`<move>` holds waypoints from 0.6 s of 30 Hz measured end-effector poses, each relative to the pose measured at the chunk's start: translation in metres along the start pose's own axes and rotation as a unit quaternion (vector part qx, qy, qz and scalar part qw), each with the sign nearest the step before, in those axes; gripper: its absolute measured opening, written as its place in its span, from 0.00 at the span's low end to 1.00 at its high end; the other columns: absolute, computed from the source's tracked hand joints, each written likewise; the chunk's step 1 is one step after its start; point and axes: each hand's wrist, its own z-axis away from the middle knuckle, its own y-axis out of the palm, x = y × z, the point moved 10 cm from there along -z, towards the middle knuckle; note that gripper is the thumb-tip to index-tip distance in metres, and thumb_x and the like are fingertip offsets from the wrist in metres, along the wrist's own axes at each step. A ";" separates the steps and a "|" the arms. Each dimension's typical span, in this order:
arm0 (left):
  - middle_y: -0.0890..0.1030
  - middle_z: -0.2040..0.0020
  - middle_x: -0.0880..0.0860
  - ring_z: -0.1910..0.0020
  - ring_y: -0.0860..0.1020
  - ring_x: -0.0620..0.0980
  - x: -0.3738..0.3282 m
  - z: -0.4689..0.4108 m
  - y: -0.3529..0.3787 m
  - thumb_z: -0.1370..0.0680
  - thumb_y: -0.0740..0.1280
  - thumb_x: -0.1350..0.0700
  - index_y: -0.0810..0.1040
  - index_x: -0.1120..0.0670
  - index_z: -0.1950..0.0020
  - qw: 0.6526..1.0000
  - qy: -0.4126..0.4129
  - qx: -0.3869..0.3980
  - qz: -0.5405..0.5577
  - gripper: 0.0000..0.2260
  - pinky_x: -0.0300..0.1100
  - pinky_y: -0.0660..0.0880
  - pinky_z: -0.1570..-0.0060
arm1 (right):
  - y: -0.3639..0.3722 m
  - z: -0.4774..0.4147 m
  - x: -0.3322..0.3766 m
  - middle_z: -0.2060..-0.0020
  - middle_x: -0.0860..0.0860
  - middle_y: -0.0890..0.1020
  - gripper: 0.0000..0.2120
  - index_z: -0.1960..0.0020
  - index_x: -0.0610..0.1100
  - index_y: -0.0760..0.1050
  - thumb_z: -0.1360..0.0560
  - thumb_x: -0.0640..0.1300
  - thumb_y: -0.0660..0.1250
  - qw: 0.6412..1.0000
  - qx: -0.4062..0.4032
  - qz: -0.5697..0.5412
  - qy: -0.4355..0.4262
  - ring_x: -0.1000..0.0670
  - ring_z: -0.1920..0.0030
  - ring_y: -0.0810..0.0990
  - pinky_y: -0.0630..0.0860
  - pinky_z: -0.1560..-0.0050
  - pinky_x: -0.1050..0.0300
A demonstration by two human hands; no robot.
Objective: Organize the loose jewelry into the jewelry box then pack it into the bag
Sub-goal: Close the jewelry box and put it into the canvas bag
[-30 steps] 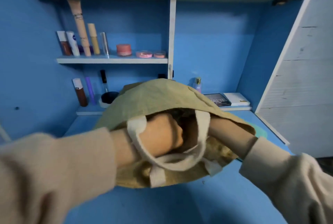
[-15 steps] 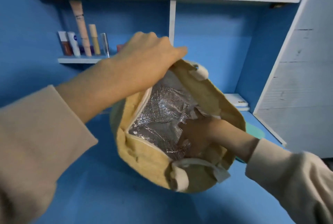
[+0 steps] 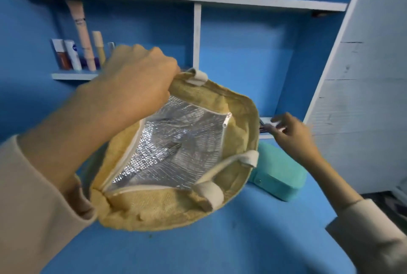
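While the left hand grips the far rim of the jute bag and holds its foil-lined mouth open, the right hand hovers with fingers loosely spread and empty near the teal jewelry box, which lies closed on the blue table just beside the bag; the box could snag on the zip edge or a loose handle; a slackened left grip would likely let the mouth fold shut.
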 end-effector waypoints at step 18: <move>0.76 0.36 0.57 0.44 0.77 0.59 0.009 -0.003 0.057 0.21 0.56 0.55 0.67 0.41 0.30 0.985 0.016 0.120 0.119 0.20 0.47 0.73 0.50 | 0.049 0.040 -0.085 0.45 0.48 0.75 0.50 0.40 0.48 0.66 0.55 0.70 0.74 0.911 0.312 0.002 0.270 0.46 0.47 0.78 0.76 0.49 0.51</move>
